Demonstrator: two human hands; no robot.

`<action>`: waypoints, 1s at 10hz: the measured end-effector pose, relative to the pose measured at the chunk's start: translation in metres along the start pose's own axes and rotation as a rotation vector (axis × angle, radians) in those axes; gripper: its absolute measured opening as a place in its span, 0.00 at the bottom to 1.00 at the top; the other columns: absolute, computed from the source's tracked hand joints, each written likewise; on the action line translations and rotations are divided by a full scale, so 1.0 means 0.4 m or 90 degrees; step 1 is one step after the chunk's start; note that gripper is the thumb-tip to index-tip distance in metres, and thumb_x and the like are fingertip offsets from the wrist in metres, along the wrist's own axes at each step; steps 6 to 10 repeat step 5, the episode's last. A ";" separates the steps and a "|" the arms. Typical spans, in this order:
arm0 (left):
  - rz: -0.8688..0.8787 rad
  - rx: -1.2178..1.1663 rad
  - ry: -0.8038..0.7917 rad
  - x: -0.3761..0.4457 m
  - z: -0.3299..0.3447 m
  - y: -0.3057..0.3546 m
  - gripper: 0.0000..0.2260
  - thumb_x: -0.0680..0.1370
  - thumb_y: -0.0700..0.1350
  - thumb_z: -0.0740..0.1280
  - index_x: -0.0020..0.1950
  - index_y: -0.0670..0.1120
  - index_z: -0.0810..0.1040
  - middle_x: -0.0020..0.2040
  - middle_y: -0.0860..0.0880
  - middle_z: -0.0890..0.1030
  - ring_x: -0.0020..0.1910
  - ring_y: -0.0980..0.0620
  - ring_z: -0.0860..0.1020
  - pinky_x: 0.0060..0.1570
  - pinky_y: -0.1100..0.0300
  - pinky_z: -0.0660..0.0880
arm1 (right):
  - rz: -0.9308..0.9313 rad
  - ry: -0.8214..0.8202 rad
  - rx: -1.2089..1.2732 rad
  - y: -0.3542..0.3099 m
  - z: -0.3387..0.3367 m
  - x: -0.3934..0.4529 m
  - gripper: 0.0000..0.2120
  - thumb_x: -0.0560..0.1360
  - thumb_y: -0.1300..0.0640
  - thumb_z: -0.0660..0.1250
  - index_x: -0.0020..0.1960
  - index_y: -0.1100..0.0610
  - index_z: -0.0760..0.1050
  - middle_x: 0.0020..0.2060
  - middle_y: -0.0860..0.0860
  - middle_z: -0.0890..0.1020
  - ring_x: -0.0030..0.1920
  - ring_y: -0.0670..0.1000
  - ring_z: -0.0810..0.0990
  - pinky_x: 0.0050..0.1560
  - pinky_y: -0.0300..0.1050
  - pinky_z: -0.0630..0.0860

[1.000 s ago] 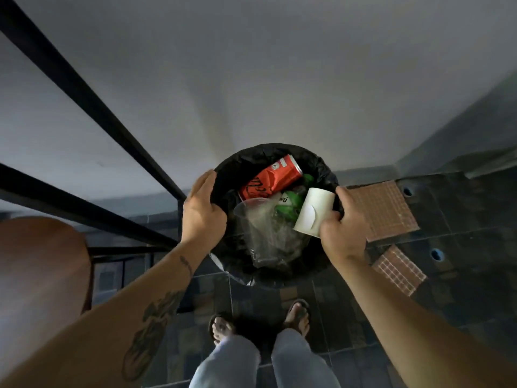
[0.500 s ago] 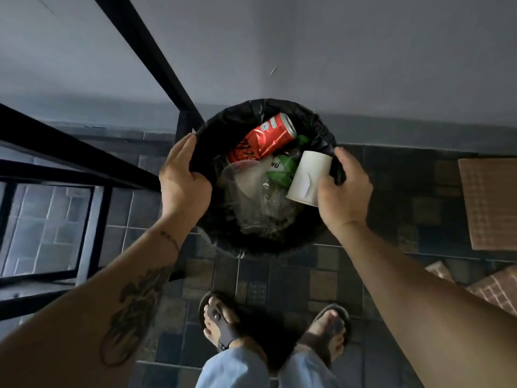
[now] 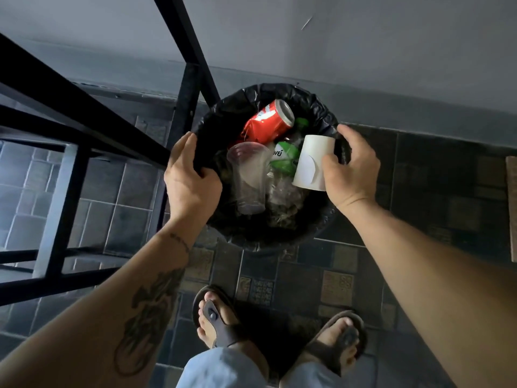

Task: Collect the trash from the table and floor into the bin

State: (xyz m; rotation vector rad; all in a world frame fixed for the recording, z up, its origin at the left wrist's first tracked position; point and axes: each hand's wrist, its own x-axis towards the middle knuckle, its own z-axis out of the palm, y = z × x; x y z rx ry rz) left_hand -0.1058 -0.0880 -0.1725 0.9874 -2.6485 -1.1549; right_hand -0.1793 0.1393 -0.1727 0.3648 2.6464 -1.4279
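A round bin with a black liner (image 3: 268, 89) sits low over the tiled floor, close to the wall. Inside lie a red soda can (image 3: 265, 123), a clear plastic cup (image 3: 249, 175), a green-labelled bottle (image 3: 285, 158) and a white paper cup (image 3: 313, 163) leaning on the right side. My left hand (image 3: 190, 177) grips the bin's left rim, thumb inside the liner. My right hand (image 3: 352, 169) curls over the right rim, its thumb against the white cup.
A black metal table frame (image 3: 190, 88) runs diagonally just left of the bin, one leg touching its far-left side. My sandalled feet (image 3: 221, 323) stand on dark tiles right below the bin. A brown mat (image 3: 512, 208) lies at the right edge. A grey wall rises behind.
The bin, held by both hands, has gone down toward the floor beside the table leg. The view has tilted down, so more floor and my feet show.
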 end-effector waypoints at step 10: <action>-0.017 0.247 -0.295 -0.057 -0.204 0.171 0.25 0.72 0.38 0.63 0.70 0.47 0.73 0.70 0.51 0.72 0.62 0.44 0.75 0.54 0.52 0.72 | -0.019 -0.314 -0.287 -0.205 -0.215 -0.059 0.35 0.74 0.56 0.64 0.79 0.52 0.58 0.78 0.50 0.63 0.76 0.53 0.62 0.75 0.50 0.58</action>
